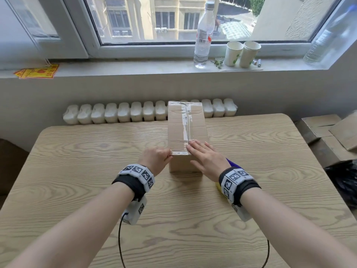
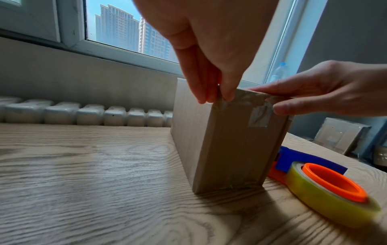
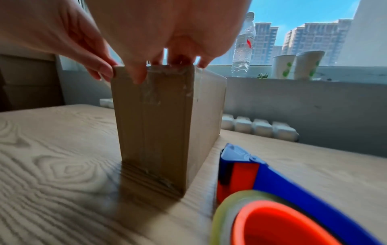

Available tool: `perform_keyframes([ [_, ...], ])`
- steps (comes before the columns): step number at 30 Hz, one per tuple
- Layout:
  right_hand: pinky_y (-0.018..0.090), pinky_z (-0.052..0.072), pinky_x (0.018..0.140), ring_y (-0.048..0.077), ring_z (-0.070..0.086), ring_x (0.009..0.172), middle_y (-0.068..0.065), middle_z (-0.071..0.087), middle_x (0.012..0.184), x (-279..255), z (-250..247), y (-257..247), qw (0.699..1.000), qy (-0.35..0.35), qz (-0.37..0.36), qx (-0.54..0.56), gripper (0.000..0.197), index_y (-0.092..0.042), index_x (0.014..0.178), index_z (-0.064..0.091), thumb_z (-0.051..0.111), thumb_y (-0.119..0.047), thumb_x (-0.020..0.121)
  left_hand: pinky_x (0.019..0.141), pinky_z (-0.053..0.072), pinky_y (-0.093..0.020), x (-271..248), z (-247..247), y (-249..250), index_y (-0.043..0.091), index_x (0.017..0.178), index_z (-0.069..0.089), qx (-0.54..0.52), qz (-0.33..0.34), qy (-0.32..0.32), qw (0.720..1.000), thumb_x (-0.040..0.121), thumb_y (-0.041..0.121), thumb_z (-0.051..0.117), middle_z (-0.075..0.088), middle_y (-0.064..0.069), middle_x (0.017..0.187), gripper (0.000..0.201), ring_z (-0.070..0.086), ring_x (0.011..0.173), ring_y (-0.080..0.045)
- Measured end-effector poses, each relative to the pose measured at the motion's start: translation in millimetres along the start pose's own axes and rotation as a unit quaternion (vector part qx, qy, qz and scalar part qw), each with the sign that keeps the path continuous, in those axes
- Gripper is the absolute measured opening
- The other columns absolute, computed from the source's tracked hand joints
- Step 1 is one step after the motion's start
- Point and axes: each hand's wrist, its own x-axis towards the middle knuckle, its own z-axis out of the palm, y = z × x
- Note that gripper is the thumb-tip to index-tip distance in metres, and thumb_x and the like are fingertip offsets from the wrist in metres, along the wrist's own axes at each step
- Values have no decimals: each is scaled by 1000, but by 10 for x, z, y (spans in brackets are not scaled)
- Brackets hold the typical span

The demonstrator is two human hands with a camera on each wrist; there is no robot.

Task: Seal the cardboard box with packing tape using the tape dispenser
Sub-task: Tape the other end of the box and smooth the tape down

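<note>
A tall narrow cardboard box (image 1: 186,130) stands mid-table, clear tape running along its top seam and down its near face (image 2: 258,116). My left hand (image 1: 167,154) pinches the box's near top left corner; its fingertips (image 2: 211,95) point down over that edge. My right hand (image 1: 195,151) lies flat on the near end of the top, fingers straight on the tape, thumb (image 3: 136,75) on the near face. The blue tape dispenser (image 3: 272,187), with an orange core and a yellowish roll (image 2: 326,184), lies on the table right of the box, under my right wrist.
The wooden table (image 1: 96,171) ends just behind the box, with a white radiator (image 1: 116,113) beyond it. A water bottle (image 1: 204,35) and two paper cups (image 1: 242,54) stand on the windowsill. Cardboard boxes (image 1: 328,130) and a black bag (image 1: 343,178) are off the table's right edge.
</note>
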Motion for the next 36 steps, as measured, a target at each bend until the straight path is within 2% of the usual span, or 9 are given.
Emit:
perform_keyframes([
  [3,27,4,119,10,13,146,-1,19,157,-1,-60,-48,999,-27,18,2,57,-19,148,24,37,-41,97,61,47,-32,-26,-2,16,10,84,66,-9,16,4,1000,89,28,54,71,-8,78,23,65,72,-29],
  [6,27,5,119,11,15,145,1,20,157,22,-137,-134,998,-28,47,34,64,-15,148,23,35,-49,95,40,49,-26,-124,6,64,16,66,66,-9,111,13,994,83,41,52,68,1,57,33,62,47,-20],
  [10,25,1,117,11,13,145,2,17,158,5,-161,-265,997,-35,58,40,75,-13,148,20,32,-59,91,37,44,-22,-270,-96,104,17,76,66,5,139,54,989,89,32,41,67,4,63,32,60,46,-15],
  [14,29,2,119,15,14,146,7,19,157,55,-48,-518,997,-35,62,6,87,-8,148,19,35,-65,84,50,47,-23,-260,-144,-25,7,98,63,-2,87,75,993,85,21,37,67,-7,88,32,65,68,-21],
  [16,31,2,119,16,14,146,8,20,157,91,-23,-582,997,-26,78,-6,78,-7,147,20,42,-53,88,78,55,-31,-220,-124,-74,6,115,58,12,75,44,996,86,22,33,64,-12,116,42,65,99,-25],
  [19,31,-1,118,13,12,146,5,17,158,78,-94,-539,996,-39,82,15,75,-9,148,20,46,-41,85,118,19,-37,-132,-97,-115,13,144,27,12,44,-46,998,96,30,29,25,-5,154,51,23,142,-19],
  [24,29,-5,119,4,10,145,-5,17,158,-126,-172,-344,995,-66,51,57,74,-17,146,25,51,-33,79,118,-1,-35,98,-46,-29,22,147,0,48,30,-127,990,83,55,-3,-2,6,158,72,-1,145,-11],
  [28,27,-4,118,0,11,143,-12,18,157,-210,-178,-220,993,-68,54,79,69,-20,144,29,54,-35,82,120,0,-34,146,34,105,23,147,-4,51,46,-157,985,97,47,13,-5,7,158,58,-5,145,-9],
  [36,23,-4,117,-8,10,139,-18,17,155,-175,-151,-90,993,-66,43,92,64,-23,145,29,54,-41,89,119,-1,-30,4,53,-306,23,147,-4,39,-31,-128,990,81,63,-3,-4,7,158,78,-4,144,-7],
])
